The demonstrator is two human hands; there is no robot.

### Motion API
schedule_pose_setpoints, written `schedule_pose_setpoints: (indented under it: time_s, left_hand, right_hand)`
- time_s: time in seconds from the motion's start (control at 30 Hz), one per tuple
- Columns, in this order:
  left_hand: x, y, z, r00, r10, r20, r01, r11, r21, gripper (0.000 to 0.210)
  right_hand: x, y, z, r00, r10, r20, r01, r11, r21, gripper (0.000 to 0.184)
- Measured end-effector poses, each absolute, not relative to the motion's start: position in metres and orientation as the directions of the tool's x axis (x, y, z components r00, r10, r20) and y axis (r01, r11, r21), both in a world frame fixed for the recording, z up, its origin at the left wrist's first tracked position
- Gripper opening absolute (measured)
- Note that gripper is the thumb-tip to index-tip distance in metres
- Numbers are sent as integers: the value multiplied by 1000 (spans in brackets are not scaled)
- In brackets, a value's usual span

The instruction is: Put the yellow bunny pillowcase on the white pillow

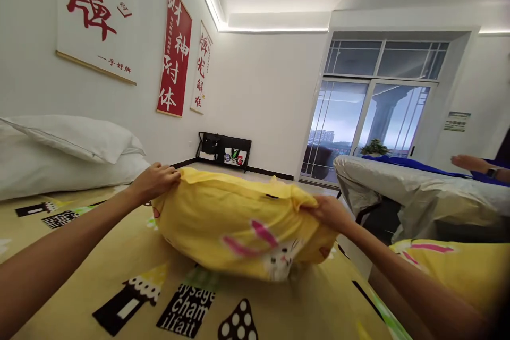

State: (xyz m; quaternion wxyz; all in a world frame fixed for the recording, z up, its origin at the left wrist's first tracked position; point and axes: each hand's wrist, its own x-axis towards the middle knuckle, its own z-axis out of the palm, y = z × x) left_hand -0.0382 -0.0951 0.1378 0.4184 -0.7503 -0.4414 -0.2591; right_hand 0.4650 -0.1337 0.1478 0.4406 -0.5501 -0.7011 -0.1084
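Observation:
A plump pillow in a yellow case (239,223) with a pink-eared rabbit print rests on the yellow patterned bed sheet (119,265) in front of me. My left hand (157,179) grips the pillow's upper left corner. My right hand (329,211) grips its upper right edge. Both arms reach forward over the bed.
Two white pillows (67,154) are stacked at the bed's left, against a wall with calligraphy banners (174,50). Another yellow pillow (450,265) lies at lower right. A second bed (418,191) stands to the right, another person's hand (472,163) over it. A glass door (366,127) is behind.

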Motion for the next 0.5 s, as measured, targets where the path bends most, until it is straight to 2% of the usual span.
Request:
schedule_pose_setpoints:
  time_s: [0.03, 0.1, 0.17, 0.2, 0.27, 0.37, 0.43, 0.5]
  left_hand:
    - [-36, -98, 138, 444, 451, 774, 896, -220, -385, 8]
    - [-30, -105, 144, 353, 415, 839, 936, -138, -325, 17]
    - [-22, -113, 149, 329, 401, 855, 944, -137, -299, 25]
    - [-18, -116, 150, 346, 423, 837, 938, -179, -297, 28]
    - [-12, -121, 144, 367, 521, 770, 924, -298, -240, 35]
    - [-13, -124, 126, 179, 686, 705, 925, -361, 116, 50]
    - [-19, -124, 116, -29, 751, 659, 873, -302, 382, 64]
    - [-25, -126, 109, -163, 798, 581, 781, -256, 570, 70]
  right_hand:
    - [469, -138, 152, 42, 646, 762, 869, 353, -348, 38]
    - [481, -146, 158, 243, 487, 839, 868, 277, -413, 49]
    - [493, -150, 153, 372, 372, 850, 862, 200, -465, 58]
    - [498, -152, 144, 357, 409, 840, 869, 183, -459, 56]
    - [508, -155, 121, 225, 598, 769, 887, 201, -416, 48]
    - [530, -166, 102, 106, 749, 653, 878, 238, -416, 48]
    - [550, -178, 110, 95, 786, 611, 866, 238, -440, 58]
    - [570, -190, 124, 42, 830, 556, 846, 267, -461, 63]
